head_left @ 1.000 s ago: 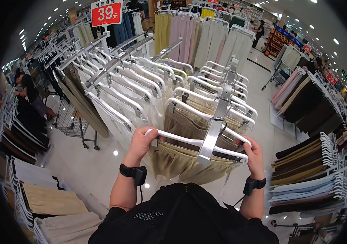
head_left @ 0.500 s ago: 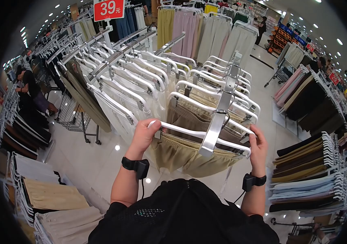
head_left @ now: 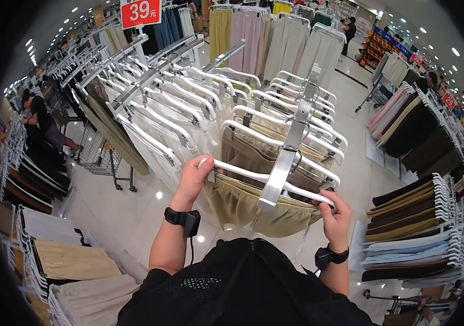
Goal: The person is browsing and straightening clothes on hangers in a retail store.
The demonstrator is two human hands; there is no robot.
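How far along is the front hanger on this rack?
Looks done: khaki garment hangs from the front hanger; other hangers sit behind along the metal rail.
In hand: front hanger, left hand and right hand at opposite ends.
Remaining: probably final positioning, then release; both hands are on it. Can't tell if it's hooked.

A white, gently curved plastic clothes hanger [head_left: 243,173] lies just under the end of a flat silver metal rail [head_left: 281,179]. The left hand [head_left: 192,176] grips one end, thumb on top; the right hand [head_left: 336,214] has its fingers on the other. From the hanger hang khaki-olive cloth bottoms [head_left: 264,213] with a gathered elastic waistband, spread wide, their lower part out of sight. Directly behind hangs a brown cloth garment [head_left: 248,155] on another white hanger [head_left: 256,135].
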